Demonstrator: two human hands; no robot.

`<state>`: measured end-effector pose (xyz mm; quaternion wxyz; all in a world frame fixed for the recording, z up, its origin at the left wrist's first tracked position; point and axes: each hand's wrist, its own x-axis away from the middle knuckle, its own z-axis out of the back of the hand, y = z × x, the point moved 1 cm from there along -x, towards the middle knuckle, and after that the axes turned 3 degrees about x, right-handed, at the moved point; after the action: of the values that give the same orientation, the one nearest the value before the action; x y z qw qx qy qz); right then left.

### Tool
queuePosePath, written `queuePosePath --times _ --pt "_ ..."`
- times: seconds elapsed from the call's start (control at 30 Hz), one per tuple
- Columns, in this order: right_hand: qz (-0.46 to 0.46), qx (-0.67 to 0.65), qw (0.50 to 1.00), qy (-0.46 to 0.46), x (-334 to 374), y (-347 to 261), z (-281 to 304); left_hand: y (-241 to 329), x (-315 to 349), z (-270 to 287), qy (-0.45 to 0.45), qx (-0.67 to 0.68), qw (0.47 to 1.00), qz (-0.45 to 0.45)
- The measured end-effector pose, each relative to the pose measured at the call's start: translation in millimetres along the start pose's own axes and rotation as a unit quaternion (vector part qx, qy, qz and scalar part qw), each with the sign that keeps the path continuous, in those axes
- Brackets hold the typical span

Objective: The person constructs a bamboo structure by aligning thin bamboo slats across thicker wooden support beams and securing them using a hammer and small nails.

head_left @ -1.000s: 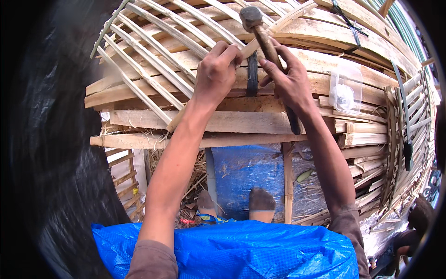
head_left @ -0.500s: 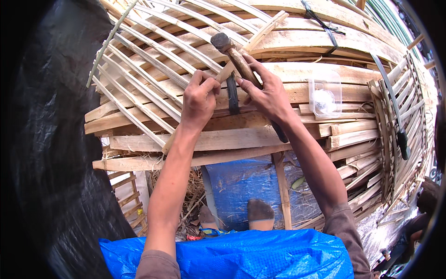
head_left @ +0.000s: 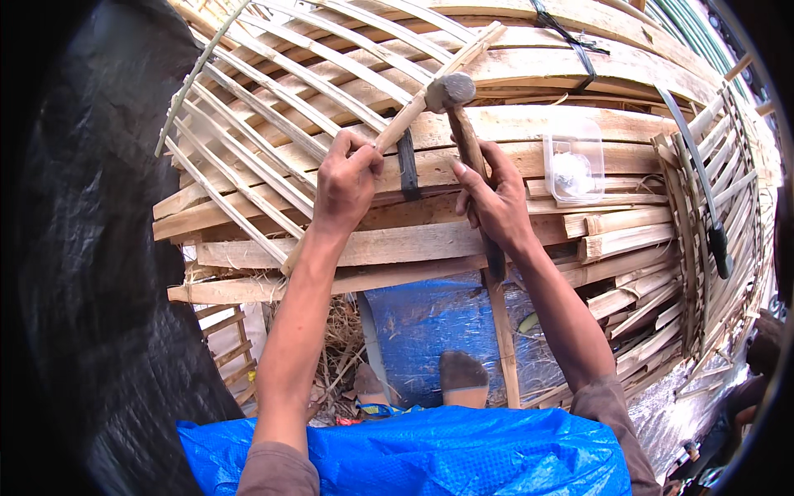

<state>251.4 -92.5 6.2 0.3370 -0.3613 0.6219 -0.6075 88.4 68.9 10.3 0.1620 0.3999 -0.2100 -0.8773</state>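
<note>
A hammer point(head_left: 468, 136) with a dark metal head and a worn wooden handle is in my right hand point(head_left: 499, 202). My fingers wrap its handle, with the thumb along it and the dark grip end hanging below. The hammer head is beside the upper part of a pale wooden rail point(head_left: 400, 124); I cannot tell whether they touch. My left hand point(head_left: 347, 175) is closed over that rail lower down, its fingertips partly hidden. Several thin pale slats point(head_left: 285, 78) slant up and left from the rail, like a rack, to a thin greenish stick point(head_left: 187, 87).
Stacked boards point(head_left: 356, 246) lie beneath the rack, with black ties point(head_left: 407, 169). A clear plastic box point(head_left: 572, 186) with whitish contents stands at right. Beyond it rests a long curved blade point(head_left: 696, 165) with a dark handle. Black sheeting point(head_left: 91, 248) hangs left; blue sheeting point(head_left: 397, 455) covers my lap.
The hammer head has swung right and slightly down, from left of the rail to its right side. My right hand has shifted right and down; my left hand still grips the rail.
</note>
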Motion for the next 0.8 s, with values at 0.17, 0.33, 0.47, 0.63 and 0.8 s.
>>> queuePosePath --times 0.17,0.33,0.47,0.63,0.8 --pt "0.029 0.015 0.999 0.041 3.4 4.1 -1.7 12.3 -5.2 4.0 -0.012 -0.051 0.999 -0.009" --pt "0.131 0.213 0.966 0.059 -44.8 -39.7 -2.2 16.1 -3.3 5.6 0.034 -0.106 0.993 0.030" --pt "0.116 0.328 0.937 0.027 -92.8 -72.5 -4.2 27.6 -4.5 -0.8 0.074 -0.187 0.976 0.084" --pt "0.154 0.470 0.866 -0.074 -123.9 -73.7 -4.7 18.4 4.2 -2.6 0.088 -0.212 0.968 0.099" --pt "0.199 0.505 0.835 -0.090 -124.9 -66.7 -2.1 17.7 7.0 -2.5 0.087 -0.197 0.974 0.071"
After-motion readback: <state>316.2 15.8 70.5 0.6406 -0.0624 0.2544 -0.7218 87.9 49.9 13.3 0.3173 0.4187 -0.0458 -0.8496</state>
